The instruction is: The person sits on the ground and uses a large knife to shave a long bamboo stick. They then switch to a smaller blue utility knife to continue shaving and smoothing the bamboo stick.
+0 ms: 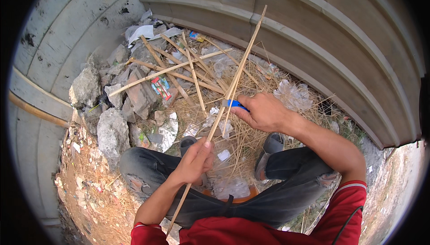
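Observation:
A long, thin bamboo strip (216,126) runs slantwise from beside my left thigh up toward the metal sheeting. My left hand (195,160) is closed around its lower part, above my left knee. In my right hand (264,111) is a blue utility knife (238,106), gripped with thumb and fingers. Its short blade lies against the strip, farther along than my left hand. Beyond the blade the bamboo shows as more than one narrow length, close together at the far tip. Thin shavings hang below the knife.
Several bamboo sticks (168,71) lie crossed on the rubble ahead. Grey concrete chunks (113,131) are heaped at left, beside a pale wall (76,34). Ribbed metal sheeting (313,43) curves along the far right. Straw and litter cover the ground; an orange container (254,193) sits between my legs.

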Available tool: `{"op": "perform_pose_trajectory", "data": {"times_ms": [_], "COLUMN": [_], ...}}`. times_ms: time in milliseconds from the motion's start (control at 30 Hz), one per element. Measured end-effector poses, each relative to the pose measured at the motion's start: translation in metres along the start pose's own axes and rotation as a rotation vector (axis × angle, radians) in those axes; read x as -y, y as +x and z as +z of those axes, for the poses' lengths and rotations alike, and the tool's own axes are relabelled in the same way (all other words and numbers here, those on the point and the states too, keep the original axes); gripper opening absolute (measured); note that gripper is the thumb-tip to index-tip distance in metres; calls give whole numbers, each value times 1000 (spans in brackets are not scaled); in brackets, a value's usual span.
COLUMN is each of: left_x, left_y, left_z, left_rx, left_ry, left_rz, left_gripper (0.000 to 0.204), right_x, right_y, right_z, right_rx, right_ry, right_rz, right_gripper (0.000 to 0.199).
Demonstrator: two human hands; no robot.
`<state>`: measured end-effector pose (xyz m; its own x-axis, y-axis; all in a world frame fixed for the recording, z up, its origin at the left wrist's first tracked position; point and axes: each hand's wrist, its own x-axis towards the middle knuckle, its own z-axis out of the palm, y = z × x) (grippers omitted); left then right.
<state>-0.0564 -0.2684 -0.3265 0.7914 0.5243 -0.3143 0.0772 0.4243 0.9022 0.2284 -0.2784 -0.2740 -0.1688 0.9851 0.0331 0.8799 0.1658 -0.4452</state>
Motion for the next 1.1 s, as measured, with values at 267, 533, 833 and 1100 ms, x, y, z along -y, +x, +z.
{"op": "perform_pose_trajectory", "data": {"times_ms": [267, 533, 833, 1100], "left_x": [7, 17, 17, 15], "left_y": [-27, -9, -17, -22], "left_z": [-8, -10, -14, -20], "left_rx": [44, 89, 104, 205], "left_ry": [155, 214, 152, -113], "left_rz": [-147, -150, -94, -211], "left_gripper": [34, 35, 34, 33], "right_x": [-124, -170, -166, -175], "right_y": [17, 7, 10, 7], "right_z": [-25, -23, -26, -24], "right_rx": [-234, -244, -332, -257], "right_ry": [-127, -246, -434, -498], "right_rz": [282, 388, 309, 272], "right_gripper": [52, 50, 52, 48]}}
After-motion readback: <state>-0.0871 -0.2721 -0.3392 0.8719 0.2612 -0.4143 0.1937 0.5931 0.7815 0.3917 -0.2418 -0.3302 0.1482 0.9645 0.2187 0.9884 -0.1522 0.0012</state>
